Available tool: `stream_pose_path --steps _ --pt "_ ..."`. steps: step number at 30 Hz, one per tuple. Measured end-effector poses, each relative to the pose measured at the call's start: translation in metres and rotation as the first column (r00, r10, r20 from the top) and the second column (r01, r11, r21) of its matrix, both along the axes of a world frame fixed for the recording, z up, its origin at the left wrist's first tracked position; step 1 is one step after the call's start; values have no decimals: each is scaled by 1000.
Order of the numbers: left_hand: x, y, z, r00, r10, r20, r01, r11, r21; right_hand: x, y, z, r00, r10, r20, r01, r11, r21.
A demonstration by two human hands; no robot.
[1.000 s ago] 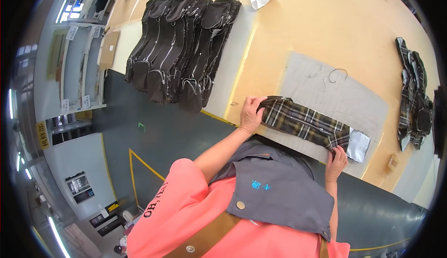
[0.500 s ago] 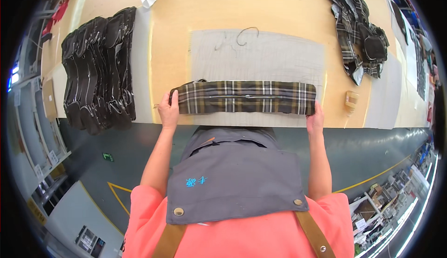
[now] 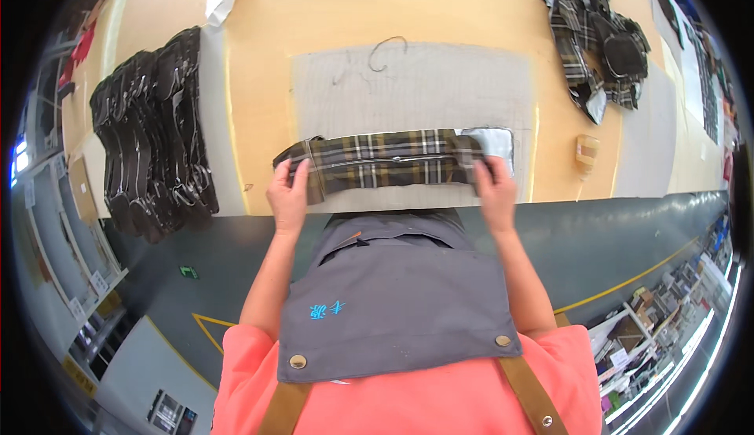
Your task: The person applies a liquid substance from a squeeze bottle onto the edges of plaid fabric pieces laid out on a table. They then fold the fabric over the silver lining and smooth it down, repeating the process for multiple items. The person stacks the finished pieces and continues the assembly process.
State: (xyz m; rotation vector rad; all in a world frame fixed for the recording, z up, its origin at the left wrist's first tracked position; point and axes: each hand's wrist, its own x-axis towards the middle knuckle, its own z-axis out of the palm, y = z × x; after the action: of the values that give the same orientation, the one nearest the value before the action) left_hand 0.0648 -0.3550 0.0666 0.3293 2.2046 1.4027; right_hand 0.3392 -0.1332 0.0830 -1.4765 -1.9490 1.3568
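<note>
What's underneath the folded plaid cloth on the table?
The folded brown plaid cloth lies on a grey felt mat on the wooden table. A white lining shows at its right end; anything directly beneath is covered.

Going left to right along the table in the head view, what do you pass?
Stack of black hangers → left hand → folded plaid garment → right hand → small tan block → pile of plaid garments.

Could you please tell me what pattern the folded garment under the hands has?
The folded garment is brown plaid, clearest in the head view.
</note>
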Motion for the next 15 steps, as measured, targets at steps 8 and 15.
stream_pose_path --steps 8,15 --pt "59 72 -60 920 -380 100 392 907 -153 -61 -37 -58 935 347 -76 -320 916 243" --pt "54 68 -57 900 -367 235 397 914 -90 -7 13 -72 933 334 136 -360 836 414"
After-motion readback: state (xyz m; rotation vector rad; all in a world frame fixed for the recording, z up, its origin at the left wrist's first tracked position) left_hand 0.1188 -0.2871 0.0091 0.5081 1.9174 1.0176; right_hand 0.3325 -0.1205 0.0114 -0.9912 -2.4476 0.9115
